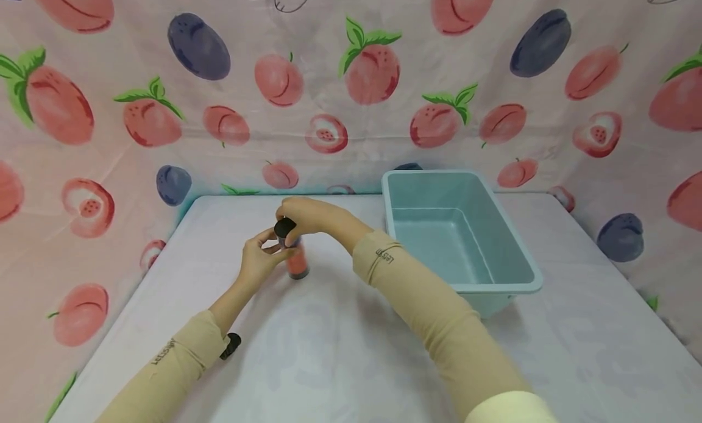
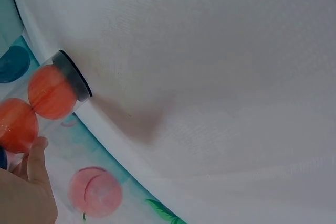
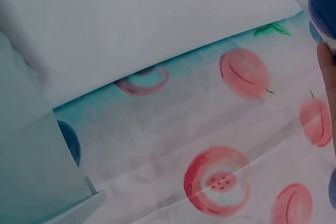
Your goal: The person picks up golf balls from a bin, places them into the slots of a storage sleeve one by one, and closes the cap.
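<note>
A clear tube (image 1: 298,264) of balls stands tilted over the left middle of the table, with a black lid (image 1: 284,227) on top. Two orange balls (image 2: 52,92) show inside it in the left wrist view, above a dark end cap (image 2: 72,76). A dark blue ball (image 3: 323,6) appears at the edge of the right wrist view. My left hand (image 1: 256,261) holds the tube's side below the lid, thumb along the wall. From above, my right hand (image 1: 314,216) grips the lid, fingers on its far side and thumb on the near side.
A light blue plastic tub (image 1: 390,194) stands to the right of my hands, beside my right forearm. Close to my left sleeve lies a small black object (image 1: 231,346), partly hidden by the cuff. A fruit-print cloth (image 1: 329,63) hangs behind the white table (image 1: 329,362).
</note>
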### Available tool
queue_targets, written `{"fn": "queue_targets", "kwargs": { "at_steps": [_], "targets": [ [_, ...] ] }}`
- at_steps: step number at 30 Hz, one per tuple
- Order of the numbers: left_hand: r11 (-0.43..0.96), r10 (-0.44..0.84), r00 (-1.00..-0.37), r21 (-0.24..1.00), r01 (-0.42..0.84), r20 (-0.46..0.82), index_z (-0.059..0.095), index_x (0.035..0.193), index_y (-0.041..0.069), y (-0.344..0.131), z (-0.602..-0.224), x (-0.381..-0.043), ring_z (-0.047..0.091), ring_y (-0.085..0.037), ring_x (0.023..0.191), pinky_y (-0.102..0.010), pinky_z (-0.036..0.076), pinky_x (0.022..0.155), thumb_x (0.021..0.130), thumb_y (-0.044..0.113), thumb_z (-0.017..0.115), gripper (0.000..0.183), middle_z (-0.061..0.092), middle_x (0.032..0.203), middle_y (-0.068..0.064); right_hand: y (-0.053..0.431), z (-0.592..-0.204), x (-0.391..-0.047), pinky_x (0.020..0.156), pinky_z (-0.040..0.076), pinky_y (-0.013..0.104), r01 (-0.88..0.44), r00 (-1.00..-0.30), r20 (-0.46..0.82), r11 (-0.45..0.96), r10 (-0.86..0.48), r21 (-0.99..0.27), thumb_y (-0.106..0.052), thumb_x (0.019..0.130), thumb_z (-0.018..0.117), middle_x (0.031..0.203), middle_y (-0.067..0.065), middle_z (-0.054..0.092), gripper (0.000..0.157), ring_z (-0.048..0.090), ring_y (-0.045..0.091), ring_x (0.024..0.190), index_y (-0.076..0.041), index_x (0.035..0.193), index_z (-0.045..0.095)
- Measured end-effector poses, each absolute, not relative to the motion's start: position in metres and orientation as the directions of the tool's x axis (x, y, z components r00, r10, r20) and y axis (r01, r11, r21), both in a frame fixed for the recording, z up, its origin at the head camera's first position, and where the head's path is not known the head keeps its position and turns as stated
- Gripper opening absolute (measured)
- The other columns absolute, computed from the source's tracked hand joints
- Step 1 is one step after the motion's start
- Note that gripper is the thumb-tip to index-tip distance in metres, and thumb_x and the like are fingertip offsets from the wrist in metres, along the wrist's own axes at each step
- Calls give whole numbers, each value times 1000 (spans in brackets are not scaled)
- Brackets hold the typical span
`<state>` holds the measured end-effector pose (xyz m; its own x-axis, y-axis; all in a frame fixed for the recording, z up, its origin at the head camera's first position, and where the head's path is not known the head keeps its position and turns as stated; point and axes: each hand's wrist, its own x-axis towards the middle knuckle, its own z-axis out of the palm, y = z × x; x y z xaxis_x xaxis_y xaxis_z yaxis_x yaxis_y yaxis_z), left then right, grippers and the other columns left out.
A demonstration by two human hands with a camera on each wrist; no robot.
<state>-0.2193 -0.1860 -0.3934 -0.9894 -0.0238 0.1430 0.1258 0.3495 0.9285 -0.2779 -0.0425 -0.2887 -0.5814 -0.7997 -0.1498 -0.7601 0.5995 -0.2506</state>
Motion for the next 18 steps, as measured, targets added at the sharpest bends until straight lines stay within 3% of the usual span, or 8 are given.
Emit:
{"fn": "queue_targets", "kwargs": {
  "at_steps": [9,13,18],
  "targets": [
    [309,-18,-994,946,94,105,58,124,-3,-188,-398,-217,63,-36,105,-13,52,76,76,2,76,51,51,106,-7,-45,-290,-278,77,44,21,-772,-565,-180,593,-805,-227,-29,78,77,103,6,63,37,51,11,87,-5,102,65],
    [323,-11,-993,940,108,118,58,122,-4,-187,-398,-217,65,-33,102,-13,52,77,75,2,76,51,52,106,-8,-43,-291,-278,81,44,22,-776,-560,-170,585,-811,-236,-29,77,78,104,7,63,37,52,12,89,-4,102,66],
    [342,-5,-986,926,157,169,61,118,-3,-187,-394,-221,69,-12,86,-14,53,76,74,1,78,48,57,104,-8,-40,-290,-278,88,44,25,-784,-555,-130,569,-822,-250,-27,78,77,104,9,61,37,54,16,95,-3,103,65]
  ]
}}
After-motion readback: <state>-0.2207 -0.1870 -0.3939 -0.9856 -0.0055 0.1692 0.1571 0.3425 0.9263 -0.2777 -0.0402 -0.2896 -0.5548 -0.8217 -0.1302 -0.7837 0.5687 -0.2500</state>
